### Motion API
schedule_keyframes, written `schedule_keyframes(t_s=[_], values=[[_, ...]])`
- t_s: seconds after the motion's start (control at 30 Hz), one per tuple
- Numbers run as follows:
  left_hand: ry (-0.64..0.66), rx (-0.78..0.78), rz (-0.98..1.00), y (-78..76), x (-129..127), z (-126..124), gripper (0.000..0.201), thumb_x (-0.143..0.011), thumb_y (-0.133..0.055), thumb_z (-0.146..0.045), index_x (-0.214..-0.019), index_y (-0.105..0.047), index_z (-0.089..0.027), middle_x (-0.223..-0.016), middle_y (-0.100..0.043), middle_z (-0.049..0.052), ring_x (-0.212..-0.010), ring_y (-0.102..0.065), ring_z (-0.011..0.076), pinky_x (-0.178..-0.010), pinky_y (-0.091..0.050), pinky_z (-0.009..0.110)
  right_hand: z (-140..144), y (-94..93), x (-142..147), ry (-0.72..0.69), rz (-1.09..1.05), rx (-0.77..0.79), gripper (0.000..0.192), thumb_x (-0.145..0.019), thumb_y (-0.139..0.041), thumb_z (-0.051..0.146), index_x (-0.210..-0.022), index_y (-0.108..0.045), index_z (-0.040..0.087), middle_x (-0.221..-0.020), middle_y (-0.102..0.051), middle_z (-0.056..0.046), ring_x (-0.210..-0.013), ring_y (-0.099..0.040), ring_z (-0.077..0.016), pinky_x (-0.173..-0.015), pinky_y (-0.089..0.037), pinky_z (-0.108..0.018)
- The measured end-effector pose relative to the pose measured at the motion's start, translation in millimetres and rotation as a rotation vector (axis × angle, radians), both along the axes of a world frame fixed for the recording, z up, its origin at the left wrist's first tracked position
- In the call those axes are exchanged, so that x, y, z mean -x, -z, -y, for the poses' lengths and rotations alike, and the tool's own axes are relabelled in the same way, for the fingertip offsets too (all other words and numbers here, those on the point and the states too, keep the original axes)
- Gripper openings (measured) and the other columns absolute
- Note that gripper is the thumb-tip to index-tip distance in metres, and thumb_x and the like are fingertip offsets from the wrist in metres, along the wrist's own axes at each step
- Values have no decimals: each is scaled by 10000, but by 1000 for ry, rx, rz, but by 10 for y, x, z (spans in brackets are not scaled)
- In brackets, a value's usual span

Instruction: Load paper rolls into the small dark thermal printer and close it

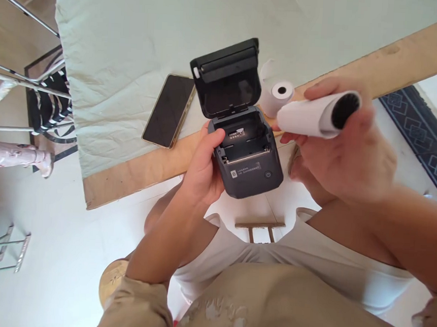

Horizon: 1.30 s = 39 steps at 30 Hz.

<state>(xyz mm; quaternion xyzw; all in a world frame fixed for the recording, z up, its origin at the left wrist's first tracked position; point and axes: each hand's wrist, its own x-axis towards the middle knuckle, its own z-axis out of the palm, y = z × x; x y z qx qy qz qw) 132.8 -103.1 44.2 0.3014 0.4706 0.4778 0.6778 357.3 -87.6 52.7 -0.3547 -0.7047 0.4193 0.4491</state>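
- Left hand (203, 170) is clasping the grey printer (250, 158) by its left side, lid up, paper bay bare.
- Right hand (347, 146) is pinching a paper roll (310, 119), hovering just right of the bay, its long axis lying roughly crosswise.

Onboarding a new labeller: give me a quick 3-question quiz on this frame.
1. True or false: the lid of the printer is closed.
2. Which hand holds a paper roll in the air? A) left hand B) right hand C) neither
3. What flat dark thing lies on the cloth left of the printer?

Key
1. False: the lid stands open and the paper bay shows.
2. B: the right hand grips it, while the left hand steadies the printer.
3. A phone, screen dark. A second roll sits on the table behind the printer.
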Motion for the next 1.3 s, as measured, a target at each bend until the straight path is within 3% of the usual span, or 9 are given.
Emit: schedule_keyframes(t_s=[0.13,0.2,0.33,0.43,0.57,0.7,0.87,1.13,1.3], values=[[-8,2,17,30,-32,-6,527,-835,-876,-628,-1183,-674,-287,-1135,-815,46,-1075,-834,291,-831,-689,412,-158,14,-197,-139,-273,386,451,-1138,-417,673,-1316,-635,321,-1075,-725,-53,-882,-758,-210,-742,-711,-372],[-1,8,12,45,-43,-21,518,-827,-886,-614,-1166,-675,-284,-1124,-816,46,-1068,-834,293,-831,-687,412,-187,3,-231,-209,-266,420,428,-1121,-491,685,-1251,-659,313,-1064,-727,-40,-806,-722,-185,-695,-696,-356],[2,7,1,80,-50,-57,489,-849,-865,-614,-1134,-683,-262,-1097,-820,53,-1088,-836,298,-859,-687,411,-70,-98,-142,-105,-111,227,383,-1016,-810,513,-1300,-639,323,-1150,-751,-15,-820,-712,-140,-759,-698,-313],[-11,39,65,80,-56,-64,485,-834,-884,-558,-1160,-692,-255,-1131,-833,43,-1120,-837,295,-892,-687,394,53,-200,-41,141,134,-79,254,-1078,-722,334,-1324,-662,307,-1266,-761,-46,-1133,-767,-190,-981,-705,-375],[-37,110,106,15,-73,-38,453,-860,-886,-482,-1204,-693,-260,-1191,-846,20,-1210,-824,290,-978,-680,371,76,-250,11,143,315,-421,365,-1061,-733,300,-1414,-642,318,-1303,-779,-50,-1181,-791,-212,-926,-702,-348],[-46,144,138,-37,-74,-29,386,-889,-887,-414,-1181,-688,-258,-1154,-842,4,-1225,-821,276,-1023,-677,366,15,-236,34,91,389,-448,302,-1087,-717,363,-1373,-627,329,-1288,-805,-13,-1087,-820,-197,-916,-686,-337],[-46,163,145,-22,-60,-32,428,-865,-934,-427,-1170,-682,-266,-1133,-828,-1,-1239,-813,276,-1032,-679,370,-62,-235,55,47,302,-558,195,-1034,-778,307,-1190,-664,278,-1040,-782,-10,-938,-771,-189,-771,-614,-325],[20,127,239,-36,-58,14,494,-922,-912,-545,-1314,-711,-323,-1303,-817,19,-1421,-738,332,-1107,-673,423,-73,-215,20,216,465,-372,168,-951,-830,278,-1080,-725,299,-1001,-734,-41,-879,-708,-220,-763,-615,-389],[122,77,246,-28,-46,24,655,-859,-974,-462,-1439,-686,-361,-1466,-772,1,-1508,-678,359,-1229,-612,471,-67,-203,19,295,550,-245,178,-893,-817,241,-1058,-760,274,-1031,-737,-51,-868,-685,-207,-732,-582,-360]])
